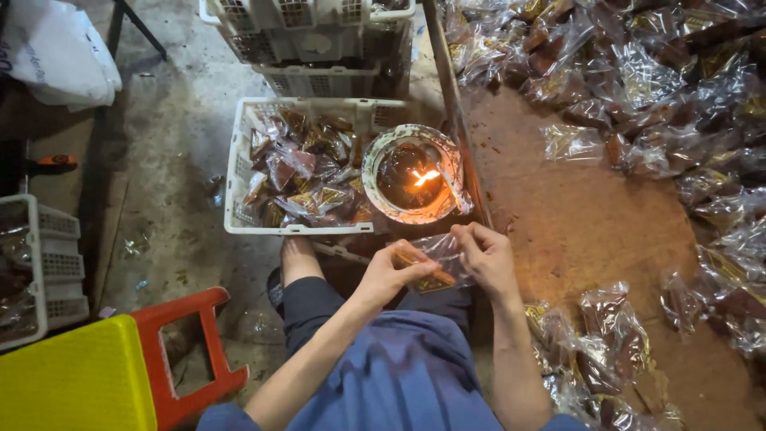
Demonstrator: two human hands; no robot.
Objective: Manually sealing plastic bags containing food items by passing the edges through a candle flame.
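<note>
Both your hands pinch one clear crinkly plastic packet (435, 263) | left hand (388, 275) | right hand (487, 259) | round flame pot (412, 173) just beyond

So the crate (239, 172) full of packets sits on the floor ahead of the knees, the bowl with the flame (413, 177) on its right corner, and the surface (590, 223) piled with packets off to the right.

Clear plastic packet (435, 263) of brown contents, pinched between both hands.
</note>
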